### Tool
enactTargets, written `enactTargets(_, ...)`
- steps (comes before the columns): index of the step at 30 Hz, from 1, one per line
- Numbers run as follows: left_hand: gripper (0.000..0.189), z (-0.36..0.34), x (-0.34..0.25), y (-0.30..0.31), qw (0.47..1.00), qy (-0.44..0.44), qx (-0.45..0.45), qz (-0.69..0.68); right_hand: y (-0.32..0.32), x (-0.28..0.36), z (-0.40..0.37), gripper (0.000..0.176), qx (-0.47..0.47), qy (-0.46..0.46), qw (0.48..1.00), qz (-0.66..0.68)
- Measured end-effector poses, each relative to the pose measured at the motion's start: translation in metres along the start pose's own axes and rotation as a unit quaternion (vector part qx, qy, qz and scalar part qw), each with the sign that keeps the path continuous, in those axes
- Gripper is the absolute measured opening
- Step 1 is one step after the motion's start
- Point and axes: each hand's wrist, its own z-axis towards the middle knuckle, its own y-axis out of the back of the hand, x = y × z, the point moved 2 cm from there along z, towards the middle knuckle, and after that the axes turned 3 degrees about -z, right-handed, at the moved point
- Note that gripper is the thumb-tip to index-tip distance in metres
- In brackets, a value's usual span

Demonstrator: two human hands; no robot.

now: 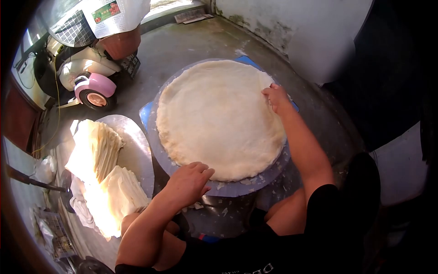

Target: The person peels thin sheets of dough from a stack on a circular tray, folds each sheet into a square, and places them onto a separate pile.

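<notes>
A round stack of thin dough sheets point(219, 118) lies flat on a round metal tray point(242, 187) and covers nearly all of it, leaving a narrow bare band along the tray's near and left edges. Blue corners of a board point(145, 115) show from under the tray, which sits on a concrete floor point(182, 50). The left hand point(189, 182) rests on the near edge of the stack, knuckles up and fingers curled downward; its fingertips are hidden, so I cannot tell whether they grip a sheet. The right hand point(276, 98) is at the far right edge of the stack, fingers bent and pinched on the rim of the dough. To the left, a second tray point(137, 150) carries folded dough sheets point(102, 173) in sunlit piles. Beyond it stands a pink-and-white toy scooter point(91, 86).
</notes>
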Motion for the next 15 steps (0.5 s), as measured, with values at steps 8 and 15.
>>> enactTargets(8,0.047,0.006,0.013,0.001,0.999,0.04,-0.018,-0.003,-0.107,0.066,-0.114,0.05,0.218,0.072,0.969,-0.088)
enactTargets(15,0.06,0.043,0.097,0.011,0.944,0.169,-0.182,-0.218,-0.143,0.073,-0.174,0.039,0.406,0.039,0.911,-0.055)
